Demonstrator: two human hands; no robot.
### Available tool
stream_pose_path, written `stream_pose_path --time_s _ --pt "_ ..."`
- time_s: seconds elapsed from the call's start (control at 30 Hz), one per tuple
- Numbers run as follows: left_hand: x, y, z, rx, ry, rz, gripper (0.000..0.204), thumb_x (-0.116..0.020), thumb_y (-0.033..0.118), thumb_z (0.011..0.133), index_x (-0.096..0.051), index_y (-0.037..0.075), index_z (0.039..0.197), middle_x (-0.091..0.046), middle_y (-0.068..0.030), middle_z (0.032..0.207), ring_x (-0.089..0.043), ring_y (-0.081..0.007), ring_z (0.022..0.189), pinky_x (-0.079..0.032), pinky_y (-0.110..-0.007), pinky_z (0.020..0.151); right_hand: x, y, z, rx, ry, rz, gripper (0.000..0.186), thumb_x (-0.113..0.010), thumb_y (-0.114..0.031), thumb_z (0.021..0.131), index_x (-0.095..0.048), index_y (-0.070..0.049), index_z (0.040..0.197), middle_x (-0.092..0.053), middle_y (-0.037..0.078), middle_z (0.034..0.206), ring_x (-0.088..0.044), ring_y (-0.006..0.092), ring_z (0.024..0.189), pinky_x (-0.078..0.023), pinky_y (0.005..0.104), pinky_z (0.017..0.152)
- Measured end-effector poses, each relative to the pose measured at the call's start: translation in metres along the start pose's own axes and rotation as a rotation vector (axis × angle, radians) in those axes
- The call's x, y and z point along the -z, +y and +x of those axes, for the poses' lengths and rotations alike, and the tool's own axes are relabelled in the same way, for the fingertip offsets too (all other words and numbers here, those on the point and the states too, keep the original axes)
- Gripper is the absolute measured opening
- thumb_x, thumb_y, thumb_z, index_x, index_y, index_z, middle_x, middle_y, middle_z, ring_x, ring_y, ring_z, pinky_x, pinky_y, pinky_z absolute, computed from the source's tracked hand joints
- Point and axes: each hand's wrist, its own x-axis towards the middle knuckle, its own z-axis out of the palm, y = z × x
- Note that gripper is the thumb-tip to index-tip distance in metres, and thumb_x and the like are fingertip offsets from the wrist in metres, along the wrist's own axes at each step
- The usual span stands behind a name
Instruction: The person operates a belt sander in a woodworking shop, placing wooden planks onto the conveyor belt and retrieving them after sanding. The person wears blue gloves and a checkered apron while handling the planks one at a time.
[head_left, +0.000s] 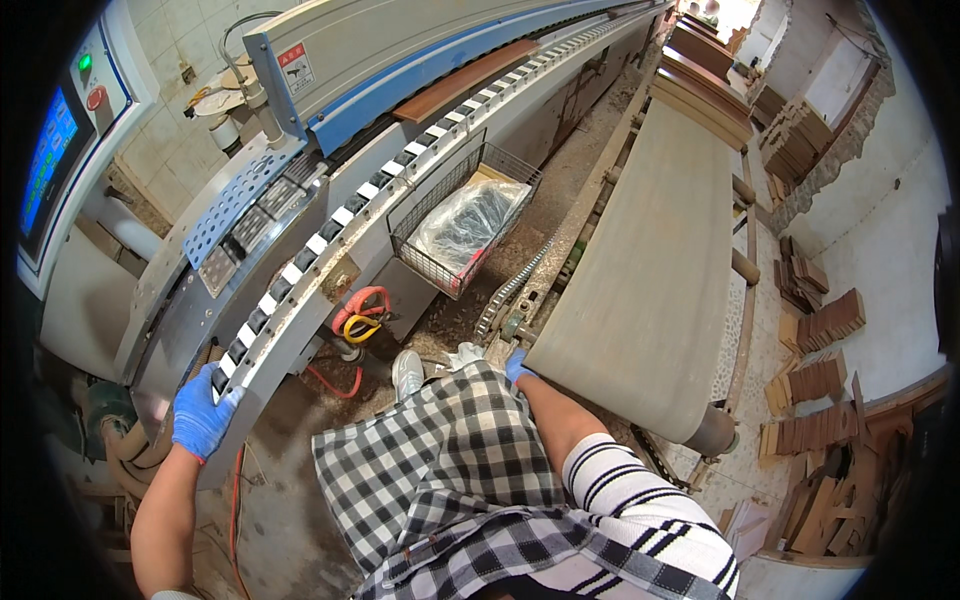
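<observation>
At lower left, my left hand (205, 410) in a blue glove grips the near end of a white rail (300, 310) lined with black rollers, part of a panel machine. My right hand (518, 366), also blue-gloved, is low beside the near end of a wide beige conveyor belt (640, 300); my checked apron hides part of it, so its hold is unclear. A wire basket (420, 250) holding a plastic-wrapped bundle hangs from the rail's side. A brown board (465, 80) lies along the machine, behind the rollers.
A lit control panel (55, 160) stands at far left. Red and yellow hoses (360, 300) hang below the rail. Stacked boards (700, 70) sit at the belt's far end, with more piles (820, 320) along the right wall. A metal drag chain (510, 290) runs beside the belt.
</observation>
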Motion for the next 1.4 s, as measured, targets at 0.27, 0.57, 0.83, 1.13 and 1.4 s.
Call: stream_pose_path --time_s 0.27,0.57,0.83,1.13,1.4 --pt "-0.002 -0.003 0.002 0.000 0.007 -0.003 0.051 -0.068 0.033 0.080 -0.054 -0.001 0.116 -0.063 -0.0234 0.093 -0.061 -0.0391 0.089 -0.047 -0.042 0.081 -0.043 0.021 0.027 0.037 0.105 0.003 0.026 -0.051 -0.020 0.085 -0.073 -0.008 0.090 -0.070 0.020 0.093 -0.069 0.0361 0.089 -0.054 0.0466 0.073" --pt "-0.001 -0.001 0.001 -0.004 0.012 -0.001 0.050 -0.068 0.033 0.081 -0.055 0.000 0.115 -0.062 -0.0218 0.092 -0.060 -0.0379 0.088 -0.046 -0.042 0.080 -0.033 0.010 0.031 0.040 -0.146 -0.132 0.027 -0.050 -0.018 0.089 -0.070 -0.006 0.102 -0.066 0.023 0.110 -0.063 0.0394 0.103 -0.051 0.0471 0.085" --pt "-0.003 -0.002 0.000 0.004 0.014 0.000 0.050 -0.068 0.034 0.081 -0.055 0.000 0.114 -0.062 -0.0213 0.090 -0.060 -0.0379 0.086 -0.047 -0.042 0.079 -0.012 0.002 0.014 0.034 -0.147 -0.109 0.026 -0.050 -0.016 0.089 -0.069 -0.005 0.103 -0.065 0.024 0.110 -0.063 0.0400 0.103 -0.051 0.0477 0.084" --pt "-0.004 -0.002 0.000 -0.003 0.020 -0.027 0.049 -0.068 0.032 0.080 -0.055 0.000 0.114 -0.062 -0.0206 0.090 -0.060 -0.0367 0.086 -0.047 -0.041 0.080 -0.025 0.006 0.021 0.000 -0.138 -0.073 0.027 -0.049 -0.016 0.089 -0.068 -0.004 0.104 -0.064 0.024 0.113 -0.062 0.0408 0.104 -0.050 0.0483 0.086" --pt "-0.001 0.002 0.002 -0.003 0.021 -0.034 0.048 -0.068 0.031 0.080 -0.055 0.000 0.115 -0.062 -0.0206 0.091 -0.061 -0.0362 0.087 -0.047 -0.040 0.081 -0.072 0.031 0.052 0.069 -0.146 -0.213 0.030 -0.049 -0.018 0.089 -0.069 -0.003 0.106 -0.063 0.024 0.115 -0.061 0.0409 0.107 -0.049 0.0482 0.089"
